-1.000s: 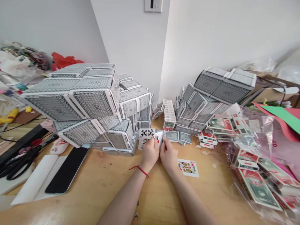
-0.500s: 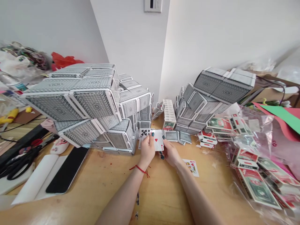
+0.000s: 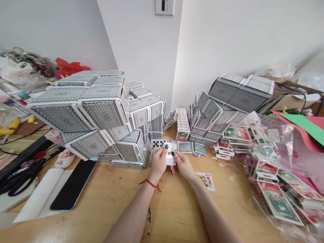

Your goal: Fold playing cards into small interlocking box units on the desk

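Note:
Between my two hands is an ace of hearts playing card (image 3: 170, 160), face up. My left hand (image 3: 159, 162) pinches its left side, thumb on top. My right hand (image 3: 184, 164) is closed on the right side, its thumb over the card's upper right part. Whether more cards lie beneath it I cannot tell. Just behind my left hand lies a clubs card (image 3: 157, 143), face up. A king of hearts card (image 3: 207, 182) rests on the table, partly behind my right forearm. Grey-backed cards (image 3: 186, 147) lie flat beyond my right hand.
Tall structures of grey-backed cards stand at left (image 3: 101, 114) and right (image 3: 215, 114). A row of card boxes (image 3: 182, 123) is between them. Green and red card boxes (image 3: 278, 202) in clear plastic cover the right side. A phone (image 3: 72, 185) and scissors (image 3: 27, 172) lie left.
My right hand has shifted slightly left, and its thumb now reaches further over the ace of hearts. The card has moved slightly down. My left hand keeps its grip.

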Demonstrator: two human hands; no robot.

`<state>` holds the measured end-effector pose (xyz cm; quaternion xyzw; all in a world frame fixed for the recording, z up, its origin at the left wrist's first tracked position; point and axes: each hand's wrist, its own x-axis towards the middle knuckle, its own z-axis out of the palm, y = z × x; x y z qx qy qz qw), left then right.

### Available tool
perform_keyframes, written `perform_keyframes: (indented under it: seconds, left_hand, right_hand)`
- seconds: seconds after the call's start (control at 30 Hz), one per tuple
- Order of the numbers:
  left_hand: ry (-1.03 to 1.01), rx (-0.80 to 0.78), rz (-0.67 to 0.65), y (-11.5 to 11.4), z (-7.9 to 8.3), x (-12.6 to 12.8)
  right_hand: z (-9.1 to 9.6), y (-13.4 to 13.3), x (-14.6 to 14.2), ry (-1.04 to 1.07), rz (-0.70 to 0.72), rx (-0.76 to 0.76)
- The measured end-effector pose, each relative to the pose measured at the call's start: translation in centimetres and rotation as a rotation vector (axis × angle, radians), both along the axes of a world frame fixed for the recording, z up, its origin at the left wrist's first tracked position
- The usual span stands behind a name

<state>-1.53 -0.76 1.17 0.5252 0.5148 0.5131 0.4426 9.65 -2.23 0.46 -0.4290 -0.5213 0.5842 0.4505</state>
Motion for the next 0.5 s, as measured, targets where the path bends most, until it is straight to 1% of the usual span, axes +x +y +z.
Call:
perform_keyframes:
  seconds: [0.07, 0.13, 0.2, 0.27, 0.33, 0.4, 0.47, 0.5]
  left_hand:
    - [-0.007, 0.013, -0.047, 0.11, 0.16, -0.33]
    - [0.031, 0.103, -0.06, 0.26, 0.41, -0.59]
    - [0.015, 0.131, -0.095, 0.37, 0.6, -0.69]
    - [-0.054, 0.068, -0.133, 0.38, 0.64, -0.62]
    - [-0.144, -0.029, -0.168, 0.29, 0.6, -0.51]
    - [-0.238, -0.128, -0.259, 0.17, 0.59, -0.46]
    - [-0.317, -0.207, -0.38, 0.09, 0.66, -0.52]
    - [-0.344, -0.228, -0.411, 0.08, 0.72, -0.56]
  right_hand:
    - [-0.06, -0.09, -0.24, 0.046, 0.005, -0.022]
    - [-0.19, -0.13, -0.39, 0.092, 0.01, -0.056]
    - [-0.26, -0.12, -0.43, 0.131, 0.009, -0.079]
    - [-0.24, -0.09, -0.39, 0.147, -0.014, -0.082]
    - [-0.17, -0.05, -0.31, 0.142, -0.053, -0.064]
    - [-0.18, -0.06, -0.24, 0.106, -0.075, -0.037]
    - [-0.31, -0.12, -0.2, 0.024, -0.069, -0.007]
    - [-0.4, -0.18, -0.2, -0.031, -0.059, 0.012]
